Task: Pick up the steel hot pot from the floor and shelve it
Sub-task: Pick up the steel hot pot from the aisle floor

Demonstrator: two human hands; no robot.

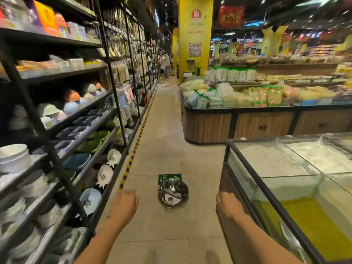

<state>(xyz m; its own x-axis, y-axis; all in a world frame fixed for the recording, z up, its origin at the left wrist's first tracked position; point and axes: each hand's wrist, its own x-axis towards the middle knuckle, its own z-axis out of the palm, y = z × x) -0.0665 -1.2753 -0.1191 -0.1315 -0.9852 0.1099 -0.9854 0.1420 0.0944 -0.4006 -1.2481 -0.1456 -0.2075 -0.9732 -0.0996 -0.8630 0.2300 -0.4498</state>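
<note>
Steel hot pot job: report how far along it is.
Done: nothing yet. The steel hot pot sits on the floor tiles, beside the green exit sticker. In hand: both hands are empty, left hand and right hand held out either side of it, not touching. Left: pick it up and place it on the shelving at left.

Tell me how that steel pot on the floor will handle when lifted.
The steel pot looks rigid and thin-walled, so probably light for its size. Its polished surface may be slippery. It sits open side up on the floor tiles; its rounded sides might rock if nudged.
</note>
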